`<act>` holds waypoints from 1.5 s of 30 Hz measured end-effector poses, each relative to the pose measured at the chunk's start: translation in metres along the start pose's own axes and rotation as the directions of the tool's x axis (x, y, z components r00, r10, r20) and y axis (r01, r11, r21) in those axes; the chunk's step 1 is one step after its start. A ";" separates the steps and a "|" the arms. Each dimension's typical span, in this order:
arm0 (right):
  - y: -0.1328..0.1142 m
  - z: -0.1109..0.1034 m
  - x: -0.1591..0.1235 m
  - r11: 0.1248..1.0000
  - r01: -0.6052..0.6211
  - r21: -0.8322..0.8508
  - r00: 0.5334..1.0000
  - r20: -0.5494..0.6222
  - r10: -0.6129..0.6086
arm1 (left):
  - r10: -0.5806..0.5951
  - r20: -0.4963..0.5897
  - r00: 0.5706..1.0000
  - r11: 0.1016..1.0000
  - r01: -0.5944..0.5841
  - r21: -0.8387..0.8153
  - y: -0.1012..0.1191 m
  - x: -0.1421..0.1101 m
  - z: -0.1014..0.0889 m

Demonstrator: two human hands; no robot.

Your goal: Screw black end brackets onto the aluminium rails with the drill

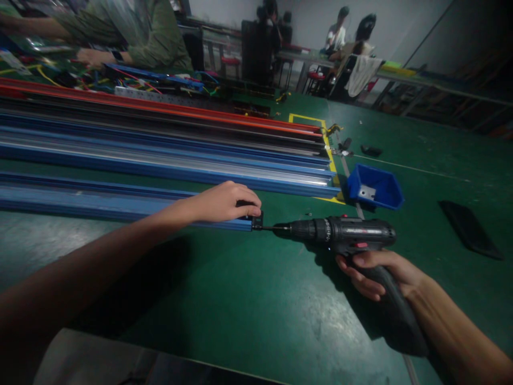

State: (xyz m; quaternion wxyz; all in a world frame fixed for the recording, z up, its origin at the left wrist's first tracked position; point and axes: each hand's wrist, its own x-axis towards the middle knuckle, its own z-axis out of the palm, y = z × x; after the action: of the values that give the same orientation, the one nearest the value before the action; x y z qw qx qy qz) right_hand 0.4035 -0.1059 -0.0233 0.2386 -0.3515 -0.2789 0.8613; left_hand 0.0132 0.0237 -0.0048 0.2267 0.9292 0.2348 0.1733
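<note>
Left hand (230, 202), centre of frame: curled over the end of the near rail (100, 200), thumb and fingers closed about the black end piece (258, 220), partly hiding it. Right hand (380, 275), lower right: wrapped round the grip of the drill (344, 232), its bit pointing left, up to the end piece. Rail runs in from the left edge. Beyond it, blue rails (160, 160) and a red rail (160, 104) cross left to centre, ending near the bin (377, 187), right of centre, just beyond the drill. Bin holds a pale plate (367, 192). Black slab (469, 229) at far right. Upper left: wires (140, 83), a co-worker's hand (94, 57).
</note>
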 end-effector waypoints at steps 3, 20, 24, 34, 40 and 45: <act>0.000 0.002 -0.001 1.000 -0.006 -0.001 1.000 -0.012 0.006 | 0.001 -0.002 1.000 1.000 -0.001 0.000 0.001 0.000 0.000; 0.001 0.003 -0.001 1.000 0.009 -0.003 0.999 -0.046 -0.009 | -0.003 -0.002 1.000 1.000 0.003 -0.012 0.002 0.000 -0.001; 0.001 0.003 -0.001 1.000 0.004 0.005 1.000 -0.030 -0.003 | 0.001 -0.013 1.000 1.000 -0.001 -0.020 0.001 0.000 0.000; -0.001 0.004 0.000 1.000 -0.013 0.013 1.000 -0.005 0.013 | 0.000 0.001 1.000 1.000 0.000 -0.003 0.000 0.000 -0.001; 0.000 0.003 0.000 1.000 -0.004 -0.011 1.000 -0.022 0.004 | -0.001 -0.013 1.000 1.000 0.001 -0.013 0.002 0.000 0.000; -0.001 0.003 0.000 1.000 0.001 -0.010 1.000 0.007 -0.001 | 0.005 -0.012 1.000 1.000 -0.005 0.000 0.001 0.000 0.000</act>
State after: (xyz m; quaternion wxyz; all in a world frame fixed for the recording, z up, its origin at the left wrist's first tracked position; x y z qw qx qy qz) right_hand 0.4012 -0.1060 -0.0213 0.2364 -0.3497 -0.2843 0.8608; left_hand 0.0136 0.0230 -0.0039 0.2248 0.9287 0.2338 0.1796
